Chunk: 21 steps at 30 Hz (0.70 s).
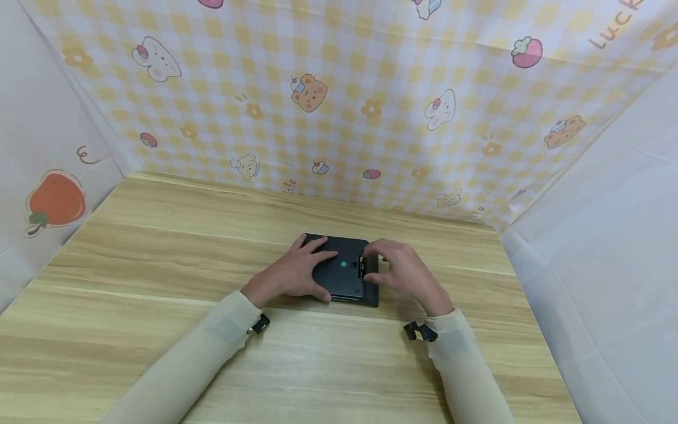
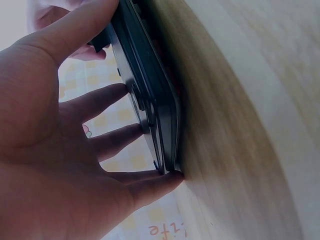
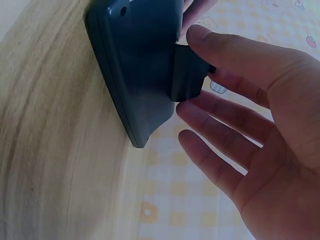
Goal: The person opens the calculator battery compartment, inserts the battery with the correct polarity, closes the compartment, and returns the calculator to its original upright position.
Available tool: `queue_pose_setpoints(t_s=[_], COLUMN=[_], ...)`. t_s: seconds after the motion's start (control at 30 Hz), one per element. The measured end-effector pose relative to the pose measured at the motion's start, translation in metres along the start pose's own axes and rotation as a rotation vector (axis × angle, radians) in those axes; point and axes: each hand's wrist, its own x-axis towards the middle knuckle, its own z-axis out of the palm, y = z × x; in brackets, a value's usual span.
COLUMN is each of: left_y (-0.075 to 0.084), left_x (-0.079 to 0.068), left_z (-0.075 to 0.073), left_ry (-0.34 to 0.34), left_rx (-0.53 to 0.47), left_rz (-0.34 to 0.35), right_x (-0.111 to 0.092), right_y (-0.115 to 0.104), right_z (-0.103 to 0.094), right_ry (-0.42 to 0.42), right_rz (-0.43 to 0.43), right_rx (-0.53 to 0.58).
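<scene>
A black calculator (image 1: 339, 277) lies back up on the wooden table, with a small green dot on its back and an open battery compartment (image 1: 362, 267) near its right end. My left hand (image 1: 296, 272) spreads over its left part, straight fingers resting on the back and thumb at the near edge. At the right end, my right hand (image 1: 405, 271) pinches a small black battery cover (image 3: 187, 72) between thumb and fingertips. That cover stands up from the calculator's back in the right wrist view. What lies inside the compartment is too small to tell.
The wooden table (image 1: 212, 235) surrounds the calculator. A yellow checked cloth (image 1: 339, 118) with cartoon prints hangs along the back. White cloth walls (image 1: 609, 235) close off both sides. Black wrist mounts (image 1: 421, 331) sit at the sleeve cuffs.
</scene>
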Motion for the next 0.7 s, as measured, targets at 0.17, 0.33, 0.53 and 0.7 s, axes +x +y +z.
queue_pose_setpoints(t_s=[0.17,0.33,0.53,0.7], left_y=[0.0004,-0.0004,-0.0005,-0.0001], left_x=[-0.0006,0.0001,0.0009,-0.0002], left_z=[-0.0005,0.0,0.0004,-0.0001], left_ry=[-0.003,-0.001,0.002,-0.002], left_rx=[0.001,0.008,0.012,0.011], left_rz=[0.001,0.008,0.011,0.007], right_x=[0.0005,0.0002,-0.0002,0.0002], right_y=[-0.0012,-0.0033,-0.0034,-0.0032], right_z=[0.0017,0.0034,0.0046,0.0044], right_ry=[0.002,-0.003,-0.016,-0.034], right_rz=[-0.034,-0.051,-0.043,-0.035], right_rx=[-0.001,-0.007,-0.011,-0.007])
